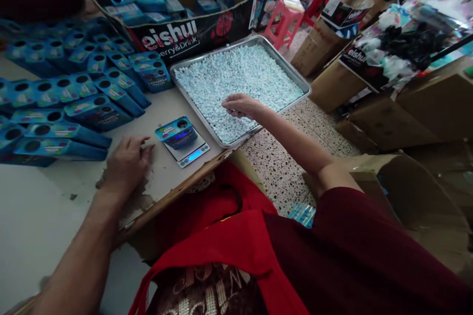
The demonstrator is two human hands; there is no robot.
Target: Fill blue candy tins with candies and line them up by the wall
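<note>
My right hand (242,106) is over a metal tray (306,89) filled with small pale blue candies (236,71). Its fingers are closed together, and whatever they hold is hidden. To the tray's left, a blue printed box (177,133) with a dark round hole near one end rests on a small digital scale (201,150) with a lit blue display. My left hand (127,165) is low over the table just left of the scale, fingers loosely bent and apart, holding nothing. It touches neither box nor scale.
Rows of similar blue boxes (44,93) stand on the table's left side (66,192). Behind is a large carton (199,34) holding more boxes. A pink stool (286,17), cardboard cartons (328,83) and plastic bags (402,44) occupy the right, beyond the speckled floor (277,177).
</note>
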